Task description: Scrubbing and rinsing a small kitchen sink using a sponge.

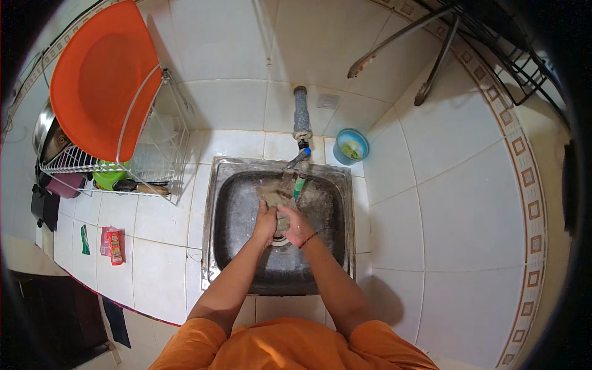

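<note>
Over the metal sink (330,277), my left hand (264,222) grips a pale, translucent item (277,199) whose kind I cannot tell. My right hand (297,225), with a thin dark bracelet at the wrist, is at the item's right side; its fingers are partly curled, and its hold on the item is unclear. The tap (299,159), with a blue-capped lever and a green spout end (299,186), reaches over the basin just beyond my hands. Part of the drain (280,241) shows below them.
Behind the sink's right corner stands a blue cup (351,147) with green stuff inside. A white wire dish rack (138,187) at left holds a large orange basin (108,83) and other dishes. Red packets (114,247) lie on the tiled counter. Metal tongs (402,41) hang at upper right.
</note>
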`<state>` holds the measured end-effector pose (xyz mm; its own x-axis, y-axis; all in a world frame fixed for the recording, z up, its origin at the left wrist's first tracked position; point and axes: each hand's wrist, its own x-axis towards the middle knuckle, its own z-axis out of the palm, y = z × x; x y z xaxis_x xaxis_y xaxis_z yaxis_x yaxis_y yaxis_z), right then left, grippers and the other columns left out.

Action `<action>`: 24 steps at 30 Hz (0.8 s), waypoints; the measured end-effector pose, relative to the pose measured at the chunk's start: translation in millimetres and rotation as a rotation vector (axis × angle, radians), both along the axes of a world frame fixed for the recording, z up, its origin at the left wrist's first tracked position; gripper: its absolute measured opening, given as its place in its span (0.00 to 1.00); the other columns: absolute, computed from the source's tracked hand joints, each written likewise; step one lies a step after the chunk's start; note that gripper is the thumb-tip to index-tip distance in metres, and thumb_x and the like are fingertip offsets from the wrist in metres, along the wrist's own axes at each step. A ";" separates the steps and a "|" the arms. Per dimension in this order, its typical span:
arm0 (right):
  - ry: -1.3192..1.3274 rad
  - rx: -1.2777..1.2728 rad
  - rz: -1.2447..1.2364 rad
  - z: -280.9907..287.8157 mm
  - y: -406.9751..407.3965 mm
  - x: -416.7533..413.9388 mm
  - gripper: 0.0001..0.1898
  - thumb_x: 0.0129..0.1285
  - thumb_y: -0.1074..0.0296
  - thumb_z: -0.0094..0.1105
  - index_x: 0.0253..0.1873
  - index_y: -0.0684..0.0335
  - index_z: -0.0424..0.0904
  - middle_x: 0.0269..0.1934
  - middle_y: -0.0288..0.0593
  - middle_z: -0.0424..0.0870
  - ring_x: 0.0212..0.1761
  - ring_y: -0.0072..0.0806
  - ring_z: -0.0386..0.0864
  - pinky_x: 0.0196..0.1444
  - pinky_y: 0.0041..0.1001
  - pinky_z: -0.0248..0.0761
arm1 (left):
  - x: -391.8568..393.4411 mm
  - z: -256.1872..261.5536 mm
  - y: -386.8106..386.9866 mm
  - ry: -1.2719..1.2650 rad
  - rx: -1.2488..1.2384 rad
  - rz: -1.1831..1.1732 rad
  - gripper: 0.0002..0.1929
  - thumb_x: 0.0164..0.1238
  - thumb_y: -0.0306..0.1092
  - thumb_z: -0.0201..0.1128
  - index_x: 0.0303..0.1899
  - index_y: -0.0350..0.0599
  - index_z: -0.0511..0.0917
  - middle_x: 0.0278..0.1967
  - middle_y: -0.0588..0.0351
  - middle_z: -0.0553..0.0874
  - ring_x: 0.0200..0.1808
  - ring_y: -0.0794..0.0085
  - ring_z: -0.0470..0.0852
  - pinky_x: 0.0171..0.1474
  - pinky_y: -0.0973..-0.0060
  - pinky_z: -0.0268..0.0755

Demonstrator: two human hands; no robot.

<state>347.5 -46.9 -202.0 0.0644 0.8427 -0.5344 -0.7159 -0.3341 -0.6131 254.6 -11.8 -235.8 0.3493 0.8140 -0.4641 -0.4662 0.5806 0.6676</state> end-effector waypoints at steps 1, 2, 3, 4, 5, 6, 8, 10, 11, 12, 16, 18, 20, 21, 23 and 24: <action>-0.285 -0.045 0.089 0.3 -3.1 -1.4 0.22 0.66 0.63 0.51 0.63 0.60 0.63 0.54 0.42 0.74 0.55 0.30 0.72 0.56 0.26 0.63 | -0.3 -2.5 1.6 0.286 0.212 -0.012 0.16 0.70 0.31 0.46 0.57 0.40 0.68 0.47 0.54 0.78 0.48 0.73 0.74 0.51 0.78 0.66; -0.407 0.193 0.101 -0.5 -3.2 -3.5 0.22 0.65 0.65 0.51 0.62 0.64 0.64 0.52 0.44 0.76 0.53 0.32 0.73 0.56 0.25 0.63 | -0.3 -4.7 2.7 0.595 0.355 -0.077 0.18 0.70 0.29 0.45 0.59 0.40 0.66 0.49 0.53 0.77 0.51 0.71 0.74 0.54 0.78 0.65; -0.406 0.237 0.080 -1.5 -4.1 -3.4 0.22 0.65 0.65 0.51 0.62 0.64 0.64 0.52 0.44 0.76 0.53 0.32 0.73 0.56 0.25 0.63 | 0.2 -6.4 3.0 0.573 0.428 -0.025 0.18 0.70 0.29 0.45 0.59 0.40 0.66 0.49 0.53 0.77 0.51 0.71 0.74 0.54 0.78 0.65; -0.715 0.203 0.106 -3.3 -2.4 -3.6 0.20 0.65 0.64 0.52 0.60 0.65 0.67 0.51 0.45 0.76 0.51 0.32 0.74 0.54 0.26 0.64 | 2.1 -7.4 1.8 0.361 0.329 -0.076 0.18 0.70 0.29 0.45 0.59 0.39 0.67 0.50 0.52 0.77 0.51 0.70 0.74 0.55 0.78 0.64; -1.007 0.073 0.124 -4.9 -1.1 -1.7 0.19 0.65 0.63 0.53 0.57 0.66 0.69 0.49 0.45 0.77 0.49 0.32 0.75 0.52 0.27 0.66 | 4.6 -7.4 -0.6 0.129 0.244 -0.151 0.17 0.70 0.29 0.44 0.58 0.38 0.68 0.50 0.50 0.77 0.51 0.69 0.74 0.56 0.77 0.63; -1.022 0.161 0.122 -6.7 1.2 0.0 0.19 0.65 0.63 0.53 0.57 0.66 0.69 0.49 0.45 0.77 0.49 0.32 0.75 0.52 0.27 0.66 | 7.9 -6.6 -2.7 0.153 0.230 -0.135 0.17 0.70 0.29 0.44 0.58 0.38 0.68 0.50 0.50 0.77 0.51 0.69 0.74 0.56 0.77 0.63; -1.197 -0.075 0.130 -9.7 6.9 5.9 0.19 0.65 0.59 0.54 0.52 0.68 0.72 0.47 0.45 0.78 0.45 0.30 0.76 0.48 0.28 0.68 | 15.7 -2.1 -9.5 0.148 0.083 -0.039 0.17 0.70 0.28 0.44 0.56 0.35 0.69 0.48 0.48 0.78 0.50 0.66 0.75 0.55 0.75 0.64; -1.154 -0.055 0.118 -12.1 11.6 11.6 0.18 0.64 0.60 0.54 0.51 0.68 0.72 0.46 0.45 0.78 0.46 0.29 0.75 0.48 0.28 0.67 | 17.8 4.5 -21.8 0.296 0.185 -0.042 0.16 0.70 0.28 0.43 0.55 0.33 0.70 0.47 0.47 0.79 0.49 0.66 0.75 0.55 0.74 0.64; -1.062 -0.132 0.119 -13.1 12.9 13.5 0.17 0.64 0.60 0.55 0.50 0.68 0.73 0.46 0.44 0.78 0.46 0.28 0.74 0.48 0.27 0.67 | 18.4 7.7 -24.8 0.439 0.174 -0.097 0.16 0.70 0.28 0.43 0.54 0.32 0.71 0.45 0.46 0.79 0.48 0.66 0.76 0.54 0.74 0.65; -1.104 -0.075 0.118 -14.0 12.5 15.3 0.17 0.64 0.60 0.55 0.50 0.68 0.73 0.46 0.44 0.78 0.46 0.28 0.74 0.48 0.27 0.67 | 17.5 10.3 -31.4 0.447 0.349 -0.068 0.17 0.69 0.29 0.45 0.55 0.31 0.70 0.45 0.42 0.80 0.47 0.61 0.77 0.53 0.73 0.65; -0.529 -0.057 0.064 -17.8 1.2 16.5 0.20 0.65 0.66 0.49 0.60 0.66 0.65 0.49 0.49 0.76 0.52 0.35 0.73 0.51 0.31 0.65 | 7.4 6.8 -34.0 0.841 0.553 -0.143 0.20 0.67 0.29 0.47 0.58 0.30 0.68 0.46 0.38 0.79 0.49 0.54 0.77 0.55 0.71 0.64; -0.875 0.041 0.222 -19.5 -6.8 16.8 0.24 0.62 0.69 0.52 0.63 0.66 0.60 0.49 0.51 0.76 0.51 0.37 0.74 0.53 0.31 0.66 | 5.7 0.0 -30.2 0.781 0.686 -0.097 0.21 0.65 0.28 0.48 0.59 0.30 0.67 0.46 0.35 0.78 0.48 0.49 0.77 0.53 0.67 0.66; -1.035 0.164 0.145 -20.0 -13.0 20.0 0.23 0.60 0.71 0.54 0.59 0.67 0.63 0.48 0.51 0.76 0.50 0.36 0.75 0.50 0.30 0.67 | 8.5 -3.5 -30.8 0.773 0.702 -0.041 0.19 0.65 0.28 0.49 0.56 0.30 0.69 0.45 0.35 0.78 0.48 0.49 0.77 0.52 0.66 0.66; -1.202 0.144 0.110 -19.7 -14.7 23.2 0.22 0.57 0.72 0.57 0.56 0.67 0.66 0.48 0.51 0.76 0.49 0.35 0.75 0.48 0.29 0.69 | 12.2 -2.3 -31.5 0.780 0.585 -0.060 0.18 0.64 0.28 0.49 0.53 0.30 0.72 0.44 0.35 0.78 0.48 0.49 0.77 0.51 0.64 0.67; -1.207 0.086 0.089 -17.3 -17.8 33.7 0.21 0.55 0.70 0.60 0.53 0.68 0.68 0.46 0.52 0.77 0.47 0.37 0.76 0.47 0.30 0.70 | 16.3 7.7 -38.1 0.970 0.829 -0.018 0.15 0.66 0.30 0.50 0.50 0.31 0.73 0.43 0.38 0.79 0.45 0.54 0.78 0.48 0.68 0.68; -1.219 -0.044 0.105 -14.8 -18.7 41.0 0.20 0.52 0.69 0.64 0.49 0.69 0.70 0.44 0.54 0.78 0.46 0.39 0.77 0.45 0.31 0.70 | 19.7 16.4 -40.7 1.187 0.960 -0.069 0.14 0.68 0.32 0.50 0.47 0.32 0.74 0.42 0.42 0.79 0.42 0.59 0.79 0.45 0.71 0.69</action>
